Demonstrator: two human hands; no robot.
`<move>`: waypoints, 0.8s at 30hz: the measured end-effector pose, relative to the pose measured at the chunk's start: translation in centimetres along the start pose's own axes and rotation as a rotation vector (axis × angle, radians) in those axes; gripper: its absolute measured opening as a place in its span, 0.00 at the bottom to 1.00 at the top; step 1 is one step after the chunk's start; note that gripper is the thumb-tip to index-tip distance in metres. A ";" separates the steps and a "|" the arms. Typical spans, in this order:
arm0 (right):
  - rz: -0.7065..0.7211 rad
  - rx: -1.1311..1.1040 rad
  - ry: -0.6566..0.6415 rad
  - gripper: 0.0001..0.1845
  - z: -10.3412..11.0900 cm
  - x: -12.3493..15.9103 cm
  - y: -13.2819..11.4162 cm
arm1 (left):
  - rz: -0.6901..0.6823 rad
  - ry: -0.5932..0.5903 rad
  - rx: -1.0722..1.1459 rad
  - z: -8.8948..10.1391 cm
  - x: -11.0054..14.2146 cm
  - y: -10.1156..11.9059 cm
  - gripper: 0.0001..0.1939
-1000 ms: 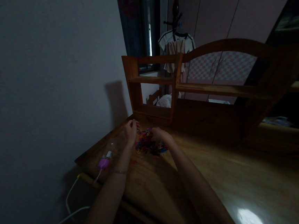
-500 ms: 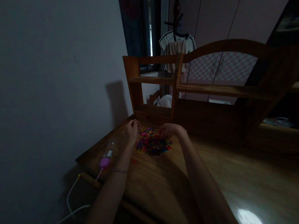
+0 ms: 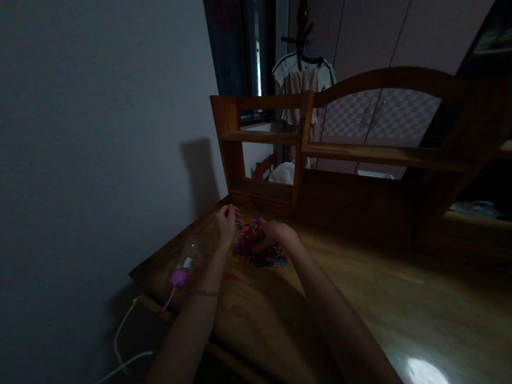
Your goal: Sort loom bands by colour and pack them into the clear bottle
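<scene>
A pile of small, many-coloured loops that look like rubber bands [image 3: 261,255] lies on the wooden desk. My left hand [image 3: 227,221] is at the pile's far left edge, its fingers curled together; whatever they may hold is too small and dark to make out. Over the pile reaches my right hand [image 3: 274,233], with thumb and fingers apart and the fingertips down among the bands. A few reddish bands [image 3: 230,276] lie apart on the near side of the pile.
Left of my forearm lies a clear bottle with a purple end [image 3: 179,278]. A white cable [image 3: 117,341] hangs by the desk's left edge. A wooden shelf rack [image 3: 260,136] rises along the back, and a wall [image 3: 99,140] borders the left.
My right hand has moved left and slightly nearer, from the pile's right side onto its middle, and its fingers have spread. My left hand has hardly moved.
</scene>
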State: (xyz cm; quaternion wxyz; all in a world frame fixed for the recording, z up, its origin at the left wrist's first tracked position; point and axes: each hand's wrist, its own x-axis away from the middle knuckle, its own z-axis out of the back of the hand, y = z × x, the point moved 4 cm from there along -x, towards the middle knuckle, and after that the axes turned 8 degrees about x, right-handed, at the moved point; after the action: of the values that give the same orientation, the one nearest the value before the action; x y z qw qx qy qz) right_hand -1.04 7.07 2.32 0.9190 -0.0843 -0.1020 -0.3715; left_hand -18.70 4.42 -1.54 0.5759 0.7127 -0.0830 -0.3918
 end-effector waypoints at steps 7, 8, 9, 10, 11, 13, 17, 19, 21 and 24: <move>0.121 0.014 0.124 0.41 -1.7 -1.6 -2.5 | 0.001 -0.009 -0.010 0.0 0.1 -0.1 0.19; 0.149 0.009 0.135 0.37 -1.8 -1.7 -2.8 | 0.004 -0.009 -0.011 0.0 0.1 -0.2 0.19; 0.175 0.001 0.146 0.33 -1.8 -1.8 -3.0 | 0.006 -0.010 -0.011 0.0 0.1 -0.2 0.19; 0.193 -0.007 0.157 0.30 -1.8 -1.9 -3.2 | 0.007 -0.010 -0.010 0.0 0.0 -0.2 0.19; 0.201 -0.017 0.169 0.27 -1.7 -2.0 -3.2 | 0.006 -0.009 -0.008 0.0 0.0 -0.3 0.19; 0.194 -0.038 0.199 0.22 -1.3 -2.2 -2.8 | 0.002 -0.004 -0.004 0.1 -0.1 -0.2 0.19; 0.150 -0.089 0.251 0.16 0.4 -2.4 -0.8 | 0.002 -0.006 0.005 0.2 -0.1 -0.2 0.20; 0.149 -0.123 0.260 0.15 1.3 -2.3 0.5 | 0.008 -0.013 0.010 0.1 0.0 -0.3 0.20; 0.165 -0.160 0.244 0.15 1.9 -2.1 1.6 | 0.011 -0.019 0.015 0.1 0.0 -0.4 0.20; 0.195 -0.202 0.181 0.19 2.0 -1.9 2.9 | 0.016 -0.022 0.020 0.1 0.0 -0.5 0.20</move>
State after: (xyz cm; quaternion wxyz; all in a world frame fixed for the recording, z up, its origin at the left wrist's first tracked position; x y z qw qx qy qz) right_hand -0.58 10.82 3.55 0.9429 -0.1521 0.0277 -0.2951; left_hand -18.92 4.47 -2.01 0.5708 0.7135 -0.0989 -0.3940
